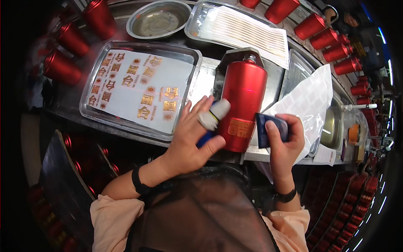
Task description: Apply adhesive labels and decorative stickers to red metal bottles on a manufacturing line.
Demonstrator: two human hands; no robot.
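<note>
A shiny red metal bottle with a bare neck lies in a stand in front of me, its neck pointing away. Near its base is a gold decal. My left hand hovers or rests at the bottle's left side, fingers spread, with a whitish cover over one finger. A blue piece shows between thumb and fingers; whether the hand touches it is hidden. On the bottle's right, my right hand grips a dark blue flat scraper, close to the decal.
To the left, a metal tray carries a white sheet of gold decals. Behind stand a round metal basin and another tray with a striped sheet. White patterned paper lies right. Red bottles line both sides.
</note>
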